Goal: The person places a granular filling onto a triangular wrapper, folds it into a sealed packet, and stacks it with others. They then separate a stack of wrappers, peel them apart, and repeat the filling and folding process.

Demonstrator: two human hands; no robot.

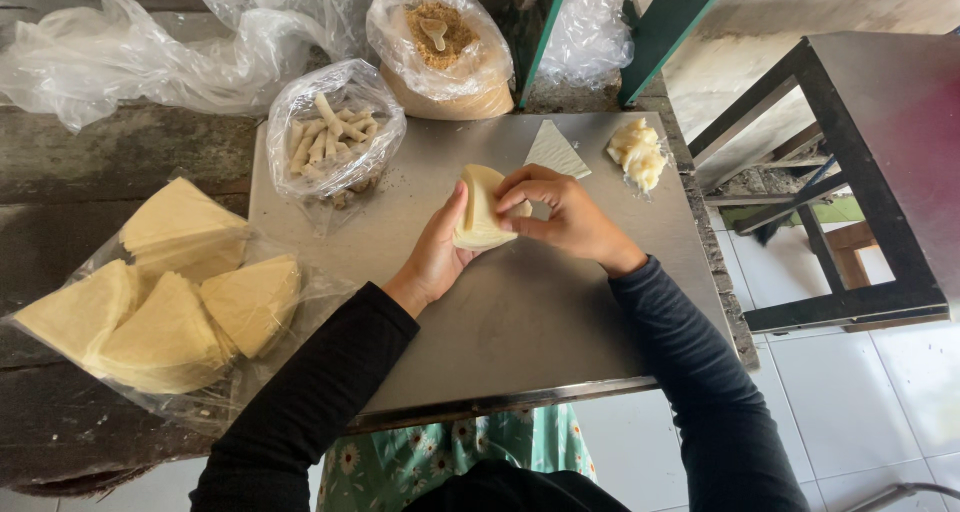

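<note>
Two hands, left hand (pixel 435 252) and right hand (pixel 560 212), hold a folded wrapper (pixel 478 210) upright over the tabletop (pixel 520 312), its long axis near-to-far; a bag of rolls (pixel 333 137) lies far left.

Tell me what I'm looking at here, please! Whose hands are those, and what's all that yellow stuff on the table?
The picture comes from a camera worn on a person's head, looking down, so you see that person's own two arms in dark sleeves. The left hand and right hand together hold a pale folded wrapper, shaped like a little cone. They work over a grey metal tray. On it lie one flat triangular wrapper and a lump of soft yellowish paste. A clear bag of finished rolled sticks sits at the tray's far left corner, and behind it is a bag of brown crumbly filling with a spoon in it. To the left, a bag holds stacks of triangular wrappers.
</note>
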